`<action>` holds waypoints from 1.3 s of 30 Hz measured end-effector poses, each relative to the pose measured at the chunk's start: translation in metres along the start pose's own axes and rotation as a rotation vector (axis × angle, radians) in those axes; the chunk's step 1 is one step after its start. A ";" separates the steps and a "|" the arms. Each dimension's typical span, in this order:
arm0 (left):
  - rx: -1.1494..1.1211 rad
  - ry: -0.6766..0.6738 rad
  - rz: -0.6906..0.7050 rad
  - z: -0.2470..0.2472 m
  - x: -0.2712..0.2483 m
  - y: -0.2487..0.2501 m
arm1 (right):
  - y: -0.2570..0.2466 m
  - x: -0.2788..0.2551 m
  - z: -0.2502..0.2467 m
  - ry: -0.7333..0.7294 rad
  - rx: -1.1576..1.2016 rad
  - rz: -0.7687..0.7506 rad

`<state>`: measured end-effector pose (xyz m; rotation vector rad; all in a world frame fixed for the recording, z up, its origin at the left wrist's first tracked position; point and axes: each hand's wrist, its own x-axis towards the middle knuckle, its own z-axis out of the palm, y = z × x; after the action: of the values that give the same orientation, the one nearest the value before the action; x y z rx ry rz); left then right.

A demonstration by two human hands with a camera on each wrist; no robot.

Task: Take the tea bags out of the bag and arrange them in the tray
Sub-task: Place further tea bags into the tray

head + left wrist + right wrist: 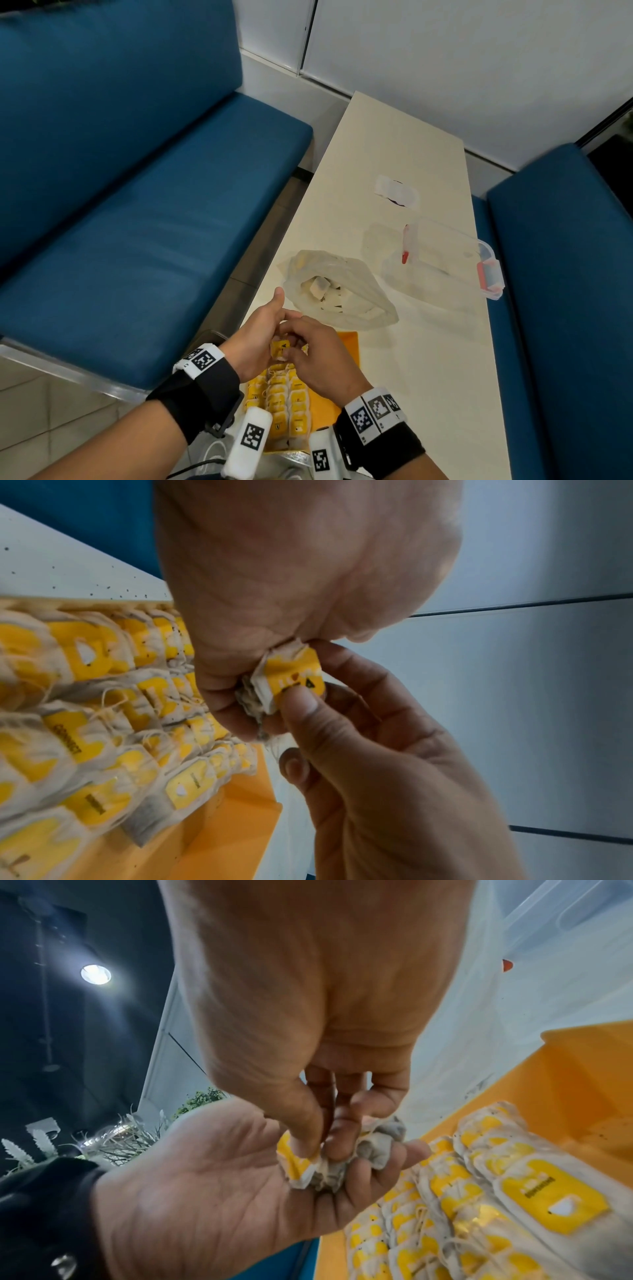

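Observation:
Both hands meet over the far end of the orange tray (350,349), holding one crumpled tea bag (281,348) with a yellow tag. My left hand (260,337) cups the bag in curled fingers (373,1167). My right hand (320,359) pinches the yellow tag (296,674) between thumb (301,702) and fingers. Rows of yellow-tagged tea bags (287,401) fill the tray's near part (85,723) (479,1191). Just beyond the hands lies the translucent plastic bag (342,291), open, with more tea bags (322,287) inside.
A clear plastic box with red clasps (445,263) stands at the table's right edge, a white wrapper (397,190) farther back. The cream table (428,359) is narrow, with blue benches on the left (137,205) and right (565,274).

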<state>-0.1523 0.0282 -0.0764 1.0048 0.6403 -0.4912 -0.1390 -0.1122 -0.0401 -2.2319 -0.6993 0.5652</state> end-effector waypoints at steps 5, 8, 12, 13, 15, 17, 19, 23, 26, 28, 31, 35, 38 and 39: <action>-0.092 -0.058 -0.016 -0.005 -0.004 0.002 | 0.008 -0.003 -0.003 -0.055 0.029 -0.027; -0.097 -0.102 -0.011 -0.006 -0.005 -0.001 | 0.008 -0.008 -0.012 -0.053 0.118 -0.014; -0.012 -0.111 0.021 -0.007 -0.008 -0.007 | 0.011 -0.009 -0.017 0.008 0.143 0.059; 0.000 -0.111 0.028 -0.007 -0.008 -0.009 | 0.012 -0.009 -0.017 0.018 0.156 0.078; 0.044 -0.116 0.045 -0.007 -0.009 -0.012 | 0.014 -0.010 -0.018 0.042 0.167 0.086; 0.115 -0.127 0.077 -0.007 -0.011 -0.014 | 0.014 -0.013 -0.019 0.093 0.154 0.048; 0.133 -0.114 0.101 -0.006 -0.013 -0.016 | 0.013 -0.016 -0.021 0.158 0.180 0.013; 0.136 -0.076 0.198 -0.006 -0.022 -0.016 | 0.021 -0.022 -0.030 0.267 0.326 0.076; 0.206 -0.178 0.265 -0.009 -0.027 -0.018 | 0.031 -0.025 -0.034 0.255 0.434 0.128; 0.420 -0.145 0.350 -0.007 -0.027 -0.020 | 0.034 -0.027 -0.034 0.255 0.490 0.153; 0.526 -0.008 0.461 -0.001 -0.021 -0.025 | 0.037 -0.028 -0.033 0.265 0.560 0.194; 0.593 0.044 0.473 0.002 -0.019 -0.030 | 0.041 -0.031 -0.030 0.220 0.576 0.262; 0.574 0.086 0.440 -0.001 -0.019 -0.030 | 0.048 -0.034 -0.033 0.201 0.566 0.296; 0.568 0.113 0.431 -0.003 -0.018 -0.030 | 0.051 -0.035 -0.034 0.195 0.546 0.309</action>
<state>-0.1854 0.0188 -0.0835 1.6722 0.3659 -0.2329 -0.1302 -0.1816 -0.0493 -1.8462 -0.0759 0.5926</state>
